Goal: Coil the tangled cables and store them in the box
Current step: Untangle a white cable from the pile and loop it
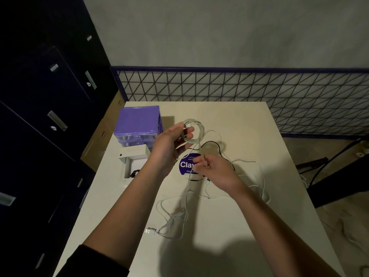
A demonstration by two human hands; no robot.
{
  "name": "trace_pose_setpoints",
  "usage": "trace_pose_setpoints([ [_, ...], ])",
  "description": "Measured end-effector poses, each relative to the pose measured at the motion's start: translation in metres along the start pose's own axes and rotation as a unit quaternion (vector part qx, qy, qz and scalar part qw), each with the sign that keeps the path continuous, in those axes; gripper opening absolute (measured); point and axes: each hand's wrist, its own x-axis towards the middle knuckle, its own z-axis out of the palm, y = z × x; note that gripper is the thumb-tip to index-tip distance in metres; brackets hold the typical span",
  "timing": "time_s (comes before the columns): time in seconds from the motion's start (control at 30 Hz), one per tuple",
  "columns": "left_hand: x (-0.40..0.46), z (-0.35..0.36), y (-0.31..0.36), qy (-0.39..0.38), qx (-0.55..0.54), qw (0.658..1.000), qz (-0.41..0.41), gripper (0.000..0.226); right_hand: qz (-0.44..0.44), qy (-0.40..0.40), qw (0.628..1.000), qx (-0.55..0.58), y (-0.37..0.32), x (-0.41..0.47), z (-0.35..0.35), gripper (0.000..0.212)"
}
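Note:
My left hand (pixel 171 145) is raised above the table and holds a round coil of white cable (pixel 196 129) between thumb and fingers. From the coil a loose strand runs down to my right hand (pixel 214 171), which pinches it. The rest of the white cable (pixel 175 214) lies in tangled loops on the table, ending in a USB plug (pixel 150 230) near the front. A black cable (pixel 214 143) curves behind my right hand. An open white box (pixel 133 164) with something dark inside sits at the table's left edge.
A purple plastic drawer unit (pixel 138 123) stands at the table's back left. A round purple sticker (pixel 187 163) lies under my hands. Dark filing cabinets (pixel 50 116) fill the left side. A wire mesh panel (pixel 259 86) runs behind the table. More white cable (pixel 259 176) trails right.

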Motion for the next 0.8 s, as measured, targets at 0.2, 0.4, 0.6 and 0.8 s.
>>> trace_pose_setpoints([
  [0.2, -0.006, 0.01, -0.005, -0.029, 0.036, 0.999, -0.013, 0.02, -0.025, 0.044, 0.997, 0.066, -0.022, 0.004, -0.005, 0.031],
  [0.4, -0.007, 0.008, -0.002, -0.03, 0.129, 0.991, -0.02, 0.025, -0.01, 0.078, 0.996, 0.037, -0.017, 0.002, -0.008, 0.036],
  [0.6, -0.006, 0.006, -0.005, 0.002, 0.133, 0.991, -0.021, 0.033, -0.04, 0.097, 0.993, 0.045, -0.016, 0.003, -0.008, 0.027],
  [0.8, 0.0, 0.002, -0.002, -0.002, 0.073, 0.997, -0.036, 0.028, -0.08, 0.098, 0.99, 0.06, -0.018, 0.002, -0.01, 0.02],
])
